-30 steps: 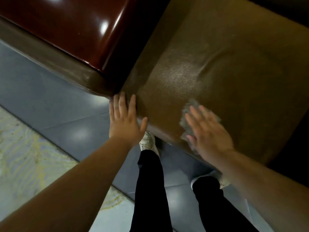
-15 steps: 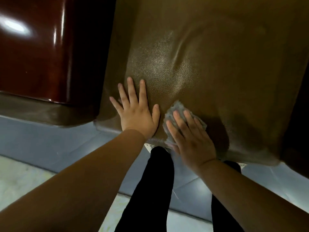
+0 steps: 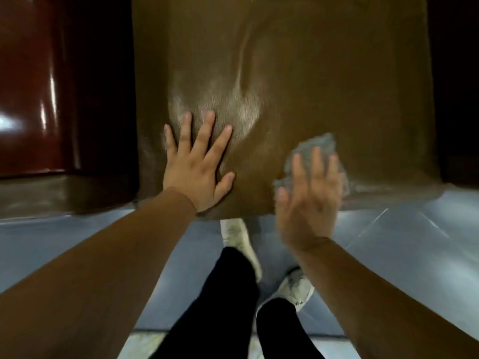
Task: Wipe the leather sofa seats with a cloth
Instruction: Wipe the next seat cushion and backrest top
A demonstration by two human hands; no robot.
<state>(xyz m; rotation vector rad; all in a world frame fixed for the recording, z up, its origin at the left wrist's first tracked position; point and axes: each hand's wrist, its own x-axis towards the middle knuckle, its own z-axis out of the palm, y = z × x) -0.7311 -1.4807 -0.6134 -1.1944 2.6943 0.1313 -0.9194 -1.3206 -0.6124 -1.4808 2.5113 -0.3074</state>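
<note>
left hand [image 3: 195,170] is flat on the brown leather seat [image 3: 298,73], fingers [image 3: 204,130] spread wide. right hand [image 3: 308,200], fingers straight, presses the grey cloth [image 3: 315,146] near the seat's front right edge, kinda blurry

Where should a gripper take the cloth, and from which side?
Judging by its pose, the far edge of the cloth. It lies bunched and bare beyond the right hand, which presses the rest flat on the seat. Come from above, on the far side.
</note>
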